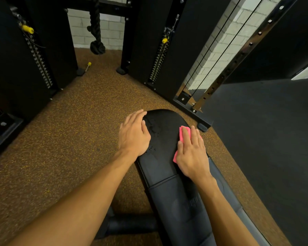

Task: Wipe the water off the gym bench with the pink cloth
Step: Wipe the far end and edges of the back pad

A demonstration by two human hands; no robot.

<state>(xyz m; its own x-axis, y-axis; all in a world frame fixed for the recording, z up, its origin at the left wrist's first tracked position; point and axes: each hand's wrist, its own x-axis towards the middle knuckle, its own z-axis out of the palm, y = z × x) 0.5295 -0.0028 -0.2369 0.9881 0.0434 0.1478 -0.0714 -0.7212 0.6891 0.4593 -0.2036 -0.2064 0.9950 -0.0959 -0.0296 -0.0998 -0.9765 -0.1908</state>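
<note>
At the far pad of the gym bench (164, 142): the pink cloth (181, 132) lies flat on the right side of the pad, mostly hidden under the right grip. Only its far corner and a strip of its near-left edge show.
Right grip (192, 157): palm down, fingers straight and close together, pressing the cloth onto the pad. Nothing is curled round or pinched.
Left grip (133, 135): flat, fingers relaxed, resting on the left edge of the same pad. It holds nothing and appears to steady the body.
Water (153, 129): beads and a wet patch lie on the pad between the two grips, nearer the left one. A few more drops sit beside the heel of the left palm.
Cloth handling: judged light, soft and limp. It is likely to bunch or fold if driven by fingertips alone, and will grow heavier as it soaks.
Where to take hold: a flat palm over the cloth's middle, with the fingers covering the leading edge. No pinch is required.
Pad surface: smooth black upholstery, probably firm with slight give and slick where wet. Steady downward pressure should stop the cloth slipping out.
Bench body: judged heavy and stiff, unlikely to shift under a wipe.
Task state: water remains on the pad, so wiping is not complete.
</note>
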